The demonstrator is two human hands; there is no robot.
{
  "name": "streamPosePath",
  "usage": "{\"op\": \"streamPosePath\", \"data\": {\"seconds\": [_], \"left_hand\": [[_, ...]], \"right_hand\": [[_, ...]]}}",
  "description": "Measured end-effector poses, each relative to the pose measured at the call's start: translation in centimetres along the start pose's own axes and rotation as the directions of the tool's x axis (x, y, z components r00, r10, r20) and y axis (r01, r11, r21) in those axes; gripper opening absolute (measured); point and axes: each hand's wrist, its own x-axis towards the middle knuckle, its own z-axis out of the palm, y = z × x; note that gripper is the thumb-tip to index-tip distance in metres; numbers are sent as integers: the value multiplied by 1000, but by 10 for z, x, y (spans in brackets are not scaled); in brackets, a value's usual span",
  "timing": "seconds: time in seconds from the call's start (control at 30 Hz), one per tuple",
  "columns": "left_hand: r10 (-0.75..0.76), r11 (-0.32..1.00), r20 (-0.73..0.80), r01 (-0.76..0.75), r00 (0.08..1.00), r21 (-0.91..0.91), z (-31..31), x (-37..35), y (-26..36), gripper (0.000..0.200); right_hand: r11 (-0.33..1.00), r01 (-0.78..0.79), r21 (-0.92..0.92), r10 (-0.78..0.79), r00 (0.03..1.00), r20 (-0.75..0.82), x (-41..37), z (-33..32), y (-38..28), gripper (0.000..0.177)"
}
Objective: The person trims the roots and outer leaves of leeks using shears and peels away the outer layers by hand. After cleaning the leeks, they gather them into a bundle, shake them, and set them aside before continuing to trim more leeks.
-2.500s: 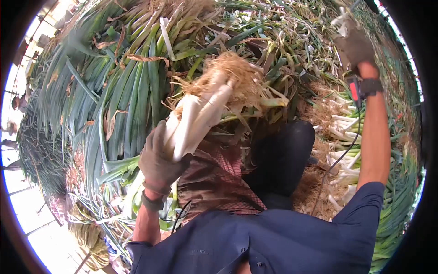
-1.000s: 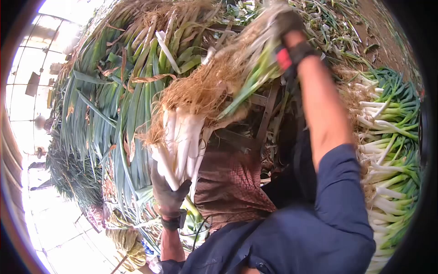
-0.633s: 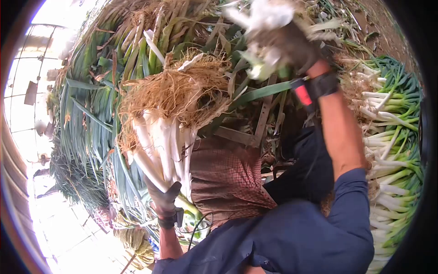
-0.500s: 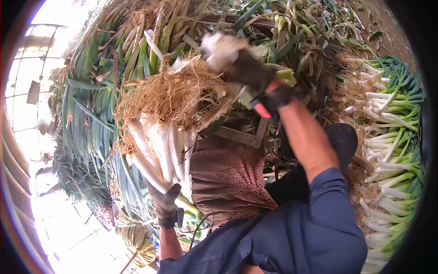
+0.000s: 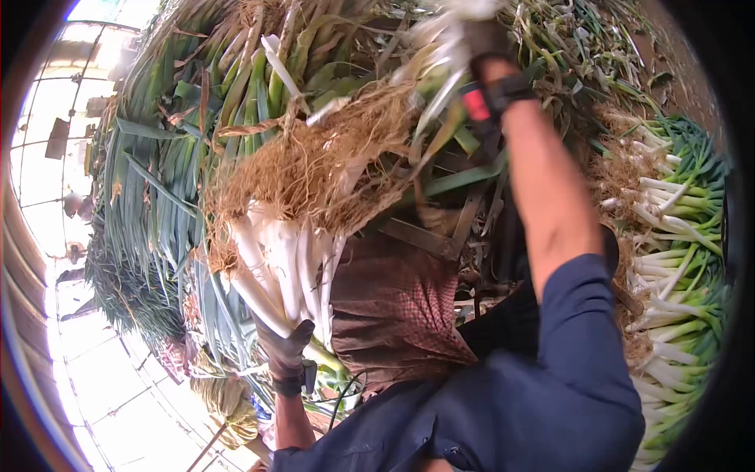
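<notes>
My left hand (image 5: 285,346), in a dark glove, is closed around the lower part of a bunch of leeks (image 5: 287,271). Their white shafts stand up from my grip, and a thick tangle of brown roots (image 5: 314,169) tops them. At the upper middle my gloved right hand (image 5: 486,39) is smeared by motion. Pale leek peelings (image 5: 440,43) trail from it, their far end blurred white. A checked cloth (image 5: 393,303) covers my lap beside the bunch.
A tall pile of untrimmed leeks (image 5: 157,189) stands on the left. Cleaned leeks (image 5: 668,267) lie in a row on the right, roots inward. A wooden frame (image 5: 421,236) sits ahead of my lap, and leaf scraps (image 5: 582,47) litter the far ground.
My right hand has swung up and away from the roots, carrying pale peelings. The left hand keeps its hold on the leeks, almost still.
</notes>
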Motion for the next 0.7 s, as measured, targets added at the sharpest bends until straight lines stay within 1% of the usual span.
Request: {"op": "streamPosePath", "data": {"seconds": [0.03, 0.07, 0.1, 0.13, 0.17, 0.2, 0.23, 0.27, 0.3, 0.33, 0.37, 0.4, 0.43, 0.5, 0.63, 0.7], "left_hand": [[2, 1000, -4, -2, 1000, -6, 2, 2, -1, 91], [52, 997, -38, -54, 998, -63, 5, 2, -1, 86], [99, 988, -75, -107, 992, -114, 7, 2, 0, 82], [80, 994, -65, -84, 995, -65, 8, 3, 20, 85], [82, 994, -62, -86, 995, -63, 8, 4, 18, 85], [114, 989, -70, -120, 991, -85, 10, 5, 15, 84], [146, 982, -78, -154, 986, -107, 11, 7, 11, 84], [164, 982, -80, -170, 983, -76, 10, 6, 8, 80], [161, 983, -78, -166, 984, -75, 8, 5, 4, 80], [164, 984, -83, -169, 983, -54, 6, 3, -1, 77], [168, 984, -92, -172, 981, -36, 4, 1, -4, 75], [113, 986, -83, -122, 990, -111, 4, 0, -5, 70], [92, 980, -101, -108, 991, -165, 7, -1, -6, 68], [13, 992, -63, -20, 998, -121, 2, -4, -10, 93], [10, 998, -57, -13, 998, -54, 1, -7, 4, 89], [-70, 992, -43, 65, 997, -104, 1, -6, 12, 84]], "right_hand": [[997, -72, -40, 54, 937, -346, -3, -21, 27, 32], [997, -68, -40, 50, 937, -345, -6, -28, 32, 32], [953, -110, 281, 163, 972, -171, -12, -31, 33, 39], [804, -196, 561, 215, 976, 33, -20, -37, 31, 46], [976, 211, -61, -181, 931, 318, -46, -63, 4, 41], [975, 202, -94, -148, 904, 400, -64, -52, -15, 41], [906, 303, 295, -393, 862, 320, -66, -6, 2, 39], [902, 247, 355, -318, 935, 156, -71, 57, -6, 39], [875, 449, 182, -484, 822, 299, -88, 44, -24, 42], [777, 477, 412, -621, 690, 373, -90, 60, -24, 45], [820, 501, 276, -556, 812, 179, -97, 136, -22, 43], [839, 436, 324, -518, 823, 234, -108, 148, -22, 43], [852, 391, 348, -493, 823, 283, -114, 155, -22, 42], [883, 319, 345, -441, 815, 376, -120, 171, -26, 41], [910, 234, 341, -380, 799, 466, -119, 187, -23, 40], [900, 216, 379, -388, 795, 467, -121, 184, -19, 40]]}}
